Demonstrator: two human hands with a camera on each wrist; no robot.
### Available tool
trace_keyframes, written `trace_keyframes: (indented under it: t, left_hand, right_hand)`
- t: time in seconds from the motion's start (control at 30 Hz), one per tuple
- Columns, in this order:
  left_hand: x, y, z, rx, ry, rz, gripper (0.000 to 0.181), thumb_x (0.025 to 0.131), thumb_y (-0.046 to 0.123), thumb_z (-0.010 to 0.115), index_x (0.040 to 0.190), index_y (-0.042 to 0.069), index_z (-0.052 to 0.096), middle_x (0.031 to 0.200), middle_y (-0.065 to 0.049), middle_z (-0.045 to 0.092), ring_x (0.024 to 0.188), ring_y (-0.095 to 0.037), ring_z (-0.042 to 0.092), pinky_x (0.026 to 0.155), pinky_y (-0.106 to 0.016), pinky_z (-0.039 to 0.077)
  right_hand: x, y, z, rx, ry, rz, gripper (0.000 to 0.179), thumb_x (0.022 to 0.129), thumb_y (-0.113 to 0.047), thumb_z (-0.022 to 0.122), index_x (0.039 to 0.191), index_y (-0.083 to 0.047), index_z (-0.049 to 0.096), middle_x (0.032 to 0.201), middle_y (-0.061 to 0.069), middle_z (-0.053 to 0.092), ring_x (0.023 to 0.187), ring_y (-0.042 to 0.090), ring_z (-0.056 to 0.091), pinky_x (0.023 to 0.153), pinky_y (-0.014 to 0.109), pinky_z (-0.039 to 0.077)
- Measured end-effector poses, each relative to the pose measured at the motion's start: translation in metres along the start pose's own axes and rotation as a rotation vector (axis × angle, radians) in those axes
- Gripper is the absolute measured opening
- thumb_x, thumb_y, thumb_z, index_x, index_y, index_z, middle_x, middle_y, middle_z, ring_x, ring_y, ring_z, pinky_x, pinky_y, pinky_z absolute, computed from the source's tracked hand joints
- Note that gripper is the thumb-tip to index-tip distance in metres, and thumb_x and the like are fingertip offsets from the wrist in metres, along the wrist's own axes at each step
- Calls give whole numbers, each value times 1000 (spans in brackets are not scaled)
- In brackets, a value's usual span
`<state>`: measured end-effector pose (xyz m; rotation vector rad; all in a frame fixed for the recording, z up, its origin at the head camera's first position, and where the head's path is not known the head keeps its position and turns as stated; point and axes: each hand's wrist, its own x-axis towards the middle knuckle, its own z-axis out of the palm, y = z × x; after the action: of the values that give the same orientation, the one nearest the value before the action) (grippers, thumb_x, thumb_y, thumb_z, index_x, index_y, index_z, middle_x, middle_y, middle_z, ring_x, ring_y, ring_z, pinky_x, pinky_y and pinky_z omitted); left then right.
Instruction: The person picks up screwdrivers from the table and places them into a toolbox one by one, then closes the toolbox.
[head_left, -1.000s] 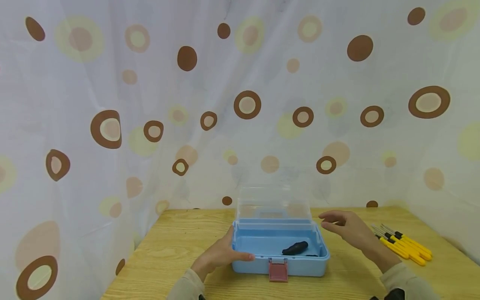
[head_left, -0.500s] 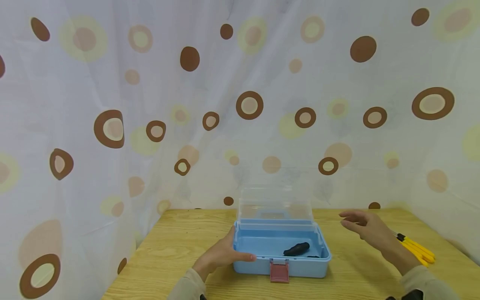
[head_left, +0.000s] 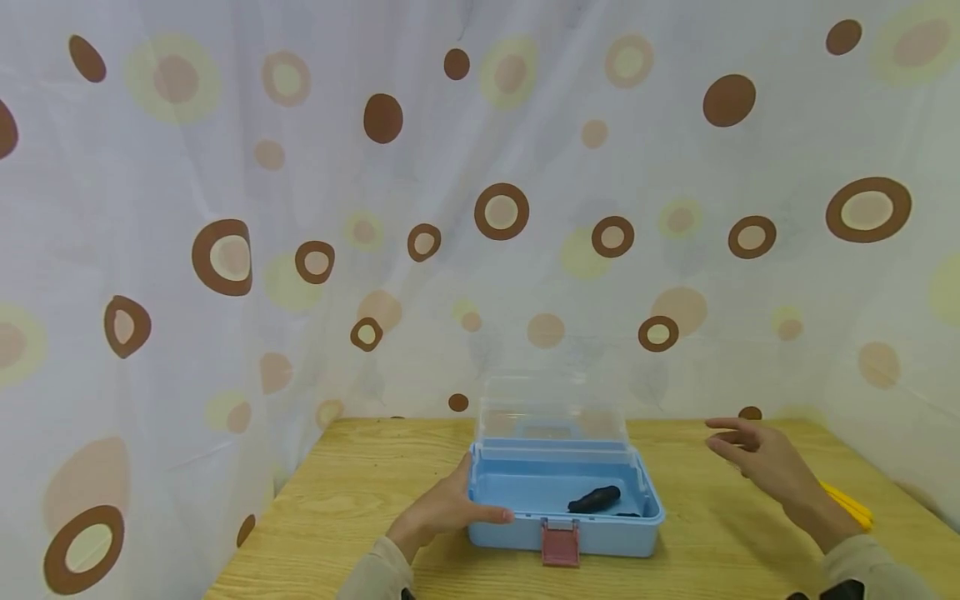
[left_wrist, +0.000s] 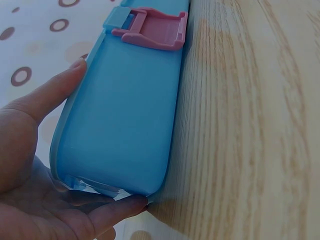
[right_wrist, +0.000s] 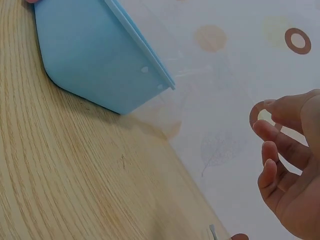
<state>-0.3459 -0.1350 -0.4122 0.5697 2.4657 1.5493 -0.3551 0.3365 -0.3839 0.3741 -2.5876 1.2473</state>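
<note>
A light blue plastic box (head_left: 517, 537) stands on the table with its clear lid (head_left: 551, 408) raised at the back. A pink latch (head_left: 560, 546) hangs from its front. Inside lies a black, oblong object (head_left: 595, 500); another dark bit shows partly behind the front wall. My left hand (head_left: 444, 506) grips the box's left front corner, thumb along the front rim and fingers against the end wall, as the left wrist view also shows. Right of the box, my right hand (head_left: 772, 467) is raised above the table with loosely bent fingers and nothing in them.
Yellow-handled tools (head_left: 849, 504) lie on the wooden table (head_left: 360, 467) at the right, mostly hidden behind my right forearm. One thin metal tip (right_wrist: 213, 232) shows at the bottom of the right wrist view. A curtain with brown circles (head_left: 420, 167) hangs behind the table.
My right hand has moved right, away from the box and over towards the yellow-handled tools, hiding more of them. The left hand keeps its grip on the box.
</note>
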Motion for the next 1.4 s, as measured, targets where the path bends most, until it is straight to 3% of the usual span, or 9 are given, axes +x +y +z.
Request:
trace_keyframes:
  t: [0.2,0.4,0.47,0.63,0.83,1.03,1.2,1.33,1.4]
  left_hand:
    - [0,0,-1,4,-5,5,125,83,34,89,167,12,-1,166,-20,25,143,-44,36,112,-68,29]
    - [0,-1,0,-2,-11,18,123,83,30,89,167,15,1,163,-19,32,138,-43,43,110,-68,31]
    - [0,-2,0,-3,-12,19,123,84,30,89,167,15,0,163,-19,31,138,-43,42,110,-68,31]
    - [2,-1,0,-13,-24,34,123,84,29,89,167,16,0,162,-19,33,137,-43,44,110,-67,32]
    - [1,1,0,-6,-22,37,123,83,32,89,167,16,0,160,-18,35,136,-42,45,109,-67,34]
    - [0,3,-1,18,-8,16,123,84,33,88,167,15,0,164,-18,30,140,-43,41,110,-68,31]
    - [-1,3,-2,12,-8,11,124,83,35,89,167,15,1,163,-18,32,139,-43,42,110,-68,32]
    - [-1,2,-1,7,-9,10,123,83,34,89,167,15,2,160,-18,35,136,-42,45,109,-67,33]
    - [-1,2,-1,7,-7,8,123,83,33,89,167,16,2,160,-18,36,135,-42,46,109,-67,34]
  right_hand:
    - [-2,8,-6,-17,11,17,58,108,-36,59,148,5,50,130,26,62,104,26,63,70,33,54]
    - [-4,12,-12,-29,-3,47,61,108,-38,56,150,6,47,132,27,62,114,41,60,82,49,55]
    - [-4,13,-14,-36,-3,55,62,108,-39,56,150,6,47,132,27,61,112,37,61,83,50,55]
    - [-5,17,-19,-52,1,64,63,109,-38,55,151,8,44,134,29,59,105,22,62,76,38,55]
    - [-6,26,-25,-37,-4,94,65,109,-39,55,151,9,42,134,30,58,109,35,61,75,39,56]
    - [-6,35,-29,-25,-11,109,66,108,-40,56,150,9,42,134,31,58,111,38,62,80,47,58]
    - [-8,43,-32,-21,-11,134,68,107,-43,57,148,9,45,133,30,59,108,33,62,78,41,58]
    - [-10,50,-34,-36,-10,147,68,107,-45,57,147,9,46,134,30,59,102,21,61,74,37,56]
    - [-11,51,-36,-38,-14,153,68,107,-44,57,147,10,47,135,33,57,103,22,61,74,37,57]
